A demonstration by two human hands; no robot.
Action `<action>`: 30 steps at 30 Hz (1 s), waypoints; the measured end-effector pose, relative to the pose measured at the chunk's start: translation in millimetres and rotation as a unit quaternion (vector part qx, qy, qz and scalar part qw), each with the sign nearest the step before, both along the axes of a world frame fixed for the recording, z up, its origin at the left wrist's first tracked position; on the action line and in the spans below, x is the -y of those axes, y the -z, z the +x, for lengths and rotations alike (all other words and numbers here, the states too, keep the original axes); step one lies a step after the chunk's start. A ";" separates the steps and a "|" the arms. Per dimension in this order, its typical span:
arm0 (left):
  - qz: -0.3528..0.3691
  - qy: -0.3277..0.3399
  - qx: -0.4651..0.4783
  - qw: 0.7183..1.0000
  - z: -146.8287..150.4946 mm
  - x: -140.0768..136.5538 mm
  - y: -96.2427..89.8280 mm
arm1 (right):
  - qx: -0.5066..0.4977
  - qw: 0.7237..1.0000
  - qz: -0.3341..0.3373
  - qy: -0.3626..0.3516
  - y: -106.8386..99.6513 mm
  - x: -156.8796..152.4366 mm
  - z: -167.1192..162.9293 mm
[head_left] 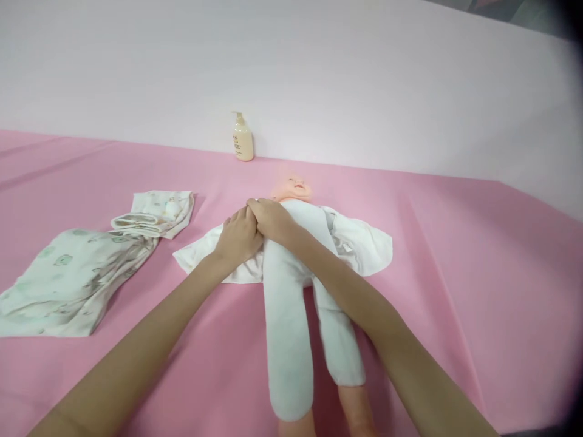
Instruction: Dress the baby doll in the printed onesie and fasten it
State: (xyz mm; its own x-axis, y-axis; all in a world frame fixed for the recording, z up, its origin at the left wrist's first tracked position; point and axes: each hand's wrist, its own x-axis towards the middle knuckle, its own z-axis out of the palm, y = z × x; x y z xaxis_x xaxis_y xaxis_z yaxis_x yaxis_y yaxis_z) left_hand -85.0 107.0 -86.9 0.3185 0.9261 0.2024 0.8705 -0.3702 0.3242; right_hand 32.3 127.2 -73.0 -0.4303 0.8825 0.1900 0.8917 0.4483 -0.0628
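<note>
A baby doll [291,194] lies on its back, its head toward the wall, with bare feet at the near edge of the view. A white baby romper [288,340] covers its chest and legs. Beneath the doll, a second white garment [371,246] spreads out to both sides. My left hand [239,238] and my right hand [273,221] meet at the doll's shoulder on the left of the view. Both have curled fingers closed at the romper's upper edge. The fingertips and the exact bit of cloth between them are mostly hidden.
Folded printed cloth [68,279] lies to the left, and a smaller folded printed piece [170,209] rests just behind it. A cream pump bottle [243,139] stands against the white wall [346,79]. Pink sheeting [455,273] covers the surface, with creases on the right.
</note>
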 end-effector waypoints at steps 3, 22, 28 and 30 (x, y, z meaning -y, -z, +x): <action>0.027 -0.041 -0.021 0.999 16.0 -11.6 11.0 | -0.063 0.998 -0.004 -0.008 -2.1 -5.2 6.5; -0.144 -0.105 -0.188 0.966 -21.6 -17.5 -20.5 | 0.037 0.999 -0.003 -0.009 -2.1 4.0 11.6; -0.156 -0.111 -0.198 0.961 -22.3 -20.5 -24.6 | 0.123 0.992 -0.005 0.025 2.2 3.4 -8.9; -0.145 -0.078 -0.176 0.970 -27.5 -21.9 -25.2 | 0.160 0.986 -0.013 0.046 1.2 2.0 -19.1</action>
